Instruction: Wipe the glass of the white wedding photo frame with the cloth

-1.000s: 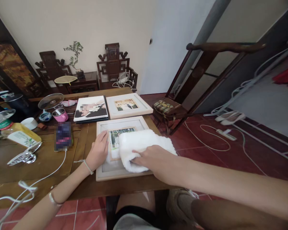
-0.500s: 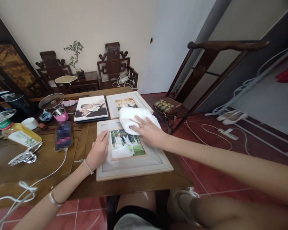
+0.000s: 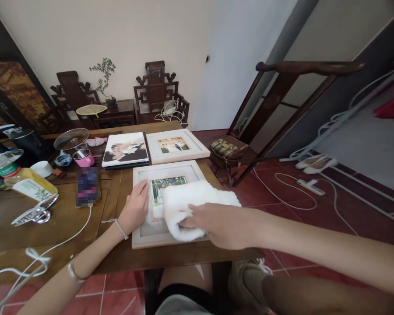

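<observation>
A pale wooden picture frame [image 3: 141,236] lies flat on the near edge of the wooden table [image 3: 52,227]. My left hand [image 3: 135,209] rests flat on the frame's left side, fingers stretched out. My right hand [image 3: 216,222] presses a folded white fluffy cloth [image 3: 190,201] onto the lower right of the frame's glass, covering most of the photo [image 3: 157,190].
Behind lie a second framed photo [image 3: 175,145] and a photo album [image 3: 125,150]. To the left are a phone [image 3: 87,186] with a white cable, a pink cup [image 3: 83,157], a small fan [image 3: 70,139] and a yellow packet [image 3: 33,186]. A dark wooden chair [image 3: 265,118] stands to the right.
My right hand swept the cloth from the frame's lower right up to its far edge, then back down to the lower right. My left hand stayed put.
</observation>
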`<action>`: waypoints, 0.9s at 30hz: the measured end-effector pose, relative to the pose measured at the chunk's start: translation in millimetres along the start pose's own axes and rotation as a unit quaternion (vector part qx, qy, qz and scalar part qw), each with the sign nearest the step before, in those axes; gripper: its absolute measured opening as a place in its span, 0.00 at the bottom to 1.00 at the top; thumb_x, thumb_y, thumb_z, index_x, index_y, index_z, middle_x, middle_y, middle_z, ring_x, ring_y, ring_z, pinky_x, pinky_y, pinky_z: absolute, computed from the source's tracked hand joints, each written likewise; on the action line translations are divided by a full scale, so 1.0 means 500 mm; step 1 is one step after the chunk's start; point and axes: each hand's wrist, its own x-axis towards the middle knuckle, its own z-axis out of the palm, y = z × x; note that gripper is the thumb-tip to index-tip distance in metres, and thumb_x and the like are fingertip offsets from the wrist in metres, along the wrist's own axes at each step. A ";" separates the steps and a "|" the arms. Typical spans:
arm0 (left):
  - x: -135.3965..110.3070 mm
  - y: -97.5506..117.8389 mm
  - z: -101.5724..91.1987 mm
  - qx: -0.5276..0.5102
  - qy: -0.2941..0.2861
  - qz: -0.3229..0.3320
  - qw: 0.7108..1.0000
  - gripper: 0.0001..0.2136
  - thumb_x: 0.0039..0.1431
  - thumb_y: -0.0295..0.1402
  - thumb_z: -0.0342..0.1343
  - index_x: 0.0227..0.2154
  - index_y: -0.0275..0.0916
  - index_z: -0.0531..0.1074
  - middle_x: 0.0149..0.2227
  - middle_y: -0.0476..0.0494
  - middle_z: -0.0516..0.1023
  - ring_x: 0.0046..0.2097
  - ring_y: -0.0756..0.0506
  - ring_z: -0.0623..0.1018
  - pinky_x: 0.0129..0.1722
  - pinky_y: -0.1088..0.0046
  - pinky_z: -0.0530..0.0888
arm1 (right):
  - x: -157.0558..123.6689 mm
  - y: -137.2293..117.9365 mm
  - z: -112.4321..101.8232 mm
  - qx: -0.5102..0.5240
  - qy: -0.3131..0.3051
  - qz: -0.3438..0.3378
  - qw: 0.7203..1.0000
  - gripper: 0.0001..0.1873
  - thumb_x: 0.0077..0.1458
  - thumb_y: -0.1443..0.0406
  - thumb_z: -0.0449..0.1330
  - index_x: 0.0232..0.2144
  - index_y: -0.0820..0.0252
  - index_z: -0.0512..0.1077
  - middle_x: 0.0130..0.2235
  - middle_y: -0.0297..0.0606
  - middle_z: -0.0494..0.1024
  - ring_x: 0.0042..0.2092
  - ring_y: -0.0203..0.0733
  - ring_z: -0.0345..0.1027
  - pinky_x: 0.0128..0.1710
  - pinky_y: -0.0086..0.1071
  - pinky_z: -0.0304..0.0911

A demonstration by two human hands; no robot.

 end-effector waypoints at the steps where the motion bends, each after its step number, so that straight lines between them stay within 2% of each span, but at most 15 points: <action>1: 0.000 0.001 0.000 0.001 -0.001 -0.002 1.000 0.20 0.68 0.30 0.39 0.61 0.35 0.60 0.62 0.32 0.63 0.64 0.38 0.62 0.63 0.51 0.61 | -0.010 -0.004 -0.004 0.013 -0.015 -0.005 1.000 0.34 0.48 0.80 0.50 0.56 0.53 0.70 0.49 0.49 0.76 0.48 0.52 0.72 0.43 0.39 0.65; 5: 0.002 0.002 -0.001 0.005 -0.003 0.002 1.000 0.20 0.68 0.31 0.39 0.60 0.33 0.60 0.62 0.31 0.62 0.64 0.38 0.61 0.63 0.51 0.61 | -0.025 -0.009 -0.008 0.039 -0.020 -0.004 0.999 0.36 0.48 0.79 0.50 0.57 0.48 0.69 0.50 0.46 0.75 0.48 0.53 0.72 0.42 0.40 0.65; 7: 0.002 0.002 0.000 0.004 -0.001 0.003 1.000 0.20 0.68 0.31 0.39 0.60 0.33 0.60 0.62 0.31 0.63 0.64 0.38 0.62 0.63 0.51 0.62 | -0.014 -0.006 -0.001 0.033 -0.008 0.013 0.999 0.37 0.49 0.79 0.49 0.59 0.49 0.66 0.52 0.47 0.74 0.48 0.52 0.72 0.44 0.41 0.66; 9: 0.002 0.001 0.000 0.002 -0.003 0.004 1.000 0.20 0.68 0.31 0.39 0.60 0.34 0.60 0.62 0.31 0.63 0.64 0.38 0.62 0.63 0.51 0.62 | 0.008 0.006 0.012 0.006 0.022 0.022 0.999 0.38 0.48 0.80 0.49 0.60 0.53 0.64 0.56 0.51 0.70 0.54 0.54 0.68 0.48 0.42 0.65; 11: 0.002 0.000 0.000 0.000 -0.005 0.006 1.000 0.20 0.68 0.31 0.38 0.60 0.34 0.60 0.62 0.31 0.63 0.64 0.38 0.62 0.63 0.50 0.62 | 0.038 0.032 0.028 -0.043 0.076 0.031 0.996 0.40 0.46 0.82 0.49 0.61 0.57 0.62 0.63 0.51 0.61 0.63 0.56 0.55 0.55 0.48 0.60; 13: 0.002 -0.001 0.000 -0.004 -0.002 0.009 1.000 0.20 0.68 0.31 0.38 0.60 0.36 0.60 0.62 0.32 0.63 0.64 0.38 0.62 0.63 0.50 0.62 | 0.072 0.071 0.040 -0.102 0.137 0.045 0.984 0.42 0.44 0.83 0.49 0.62 0.57 0.61 0.68 0.46 0.51 0.67 0.58 0.42 0.59 0.55 0.52; 16: 0.002 -0.002 0.001 -0.009 0.003 0.012 1.000 0.20 0.68 0.31 0.39 0.61 0.37 0.59 0.61 0.33 0.64 0.64 0.39 0.62 0.63 0.50 0.61 | 0.115 0.138 0.047 -0.178 0.211 0.066 0.959 0.43 0.43 0.85 0.49 0.62 0.57 0.61 0.69 0.44 0.46 0.68 0.60 0.36 0.60 0.60 0.49; 19: 0.004 -0.002 0.003 -0.010 0.002 0.008 1.000 0.20 0.68 0.31 0.39 0.60 0.36 0.60 0.62 0.32 0.63 0.64 0.39 0.62 0.63 0.51 0.61 | 0.138 0.174 0.042 -0.209 0.223 0.076 0.949 0.39 0.47 0.84 0.47 0.60 0.58 0.63 0.69 0.43 0.47 0.68 0.62 0.36 0.58 0.63 0.49; 22: 0.004 -0.003 0.004 -0.016 0.009 0.008 1.000 0.20 0.68 0.32 0.39 0.60 0.37 0.60 0.62 0.32 0.63 0.64 0.39 0.62 0.63 0.51 0.62 | 0.136 0.148 0.033 -0.196 0.177 0.100 0.959 0.39 0.47 0.83 0.51 0.61 0.59 0.62 0.69 0.45 0.46 0.67 0.68 0.37 0.56 0.66 0.50; 25: 0.004 -0.002 0.004 -0.019 0.016 0.014 1.000 0.20 0.68 0.31 0.39 0.60 0.37 0.60 0.61 0.33 0.63 0.64 0.39 0.62 0.63 0.52 0.62 | 0.109 0.077 0.021 -0.150 0.116 0.133 0.973 0.43 0.44 0.82 0.56 0.62 0.57 0.60 0.68 0.48 0.49 0.65 0.71 0.41 0.53 0.66 0.55; 27: 0.003 -0.001 0.003 -0.016 0.011 0.012 1.000 0.20 0.68 0.31 0.39 0.60 0.37 0.60 0.61 0.33 0.63 0.64 0.39 0.62 0.63 0.52 0.62 | 0.081 0.025 0.009 -0.117 0.071 0.136 0.981 0.40 0.45 0.81 0.56 0.61 0.58 0.63 0.66 0.50 0.55 0.63 0.71 0.48 0.50 0.63 0.61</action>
